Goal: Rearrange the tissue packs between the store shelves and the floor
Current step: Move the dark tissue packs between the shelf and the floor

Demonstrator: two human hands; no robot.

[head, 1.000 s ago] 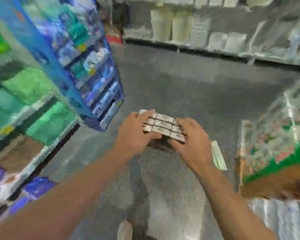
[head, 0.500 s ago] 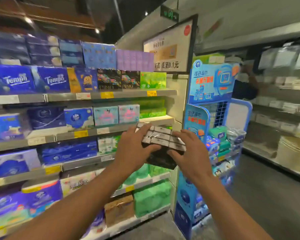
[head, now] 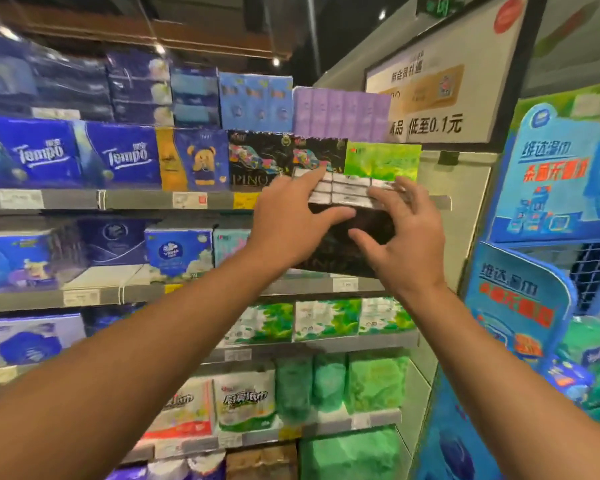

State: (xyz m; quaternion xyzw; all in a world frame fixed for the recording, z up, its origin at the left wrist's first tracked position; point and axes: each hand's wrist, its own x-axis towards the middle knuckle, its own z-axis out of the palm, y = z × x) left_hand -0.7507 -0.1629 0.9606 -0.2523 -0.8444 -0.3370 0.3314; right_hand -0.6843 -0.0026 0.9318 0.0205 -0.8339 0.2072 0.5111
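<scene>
The black multi-pack of tissues [head: 347, 233], held low over the floor a second ago, is now gripped between left hand [head: 291, 220] and right hand [head: 406, 233] at the upper shelf edge [head: 136, 199]; shelving judged imminent.

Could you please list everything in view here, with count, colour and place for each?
black tissue pack: one, black with white pack ends on top, held up in front of the shelves
Tempo packs: two, dark blue, upper shelf at left
bear pack: one, blue and yellow, right of them
black PINO packs: two, upper shelf, behind the held pack
bright green pack: one, right end of that shelf
purple packs: a row, stacked above it
green packs: several, lower shelves
wet-wipe display stand: one, blue, at right
promotional sign: one, white and tan, upper right
left hand: gripping the held pack's left side
right hand: holding its right side
</scene>
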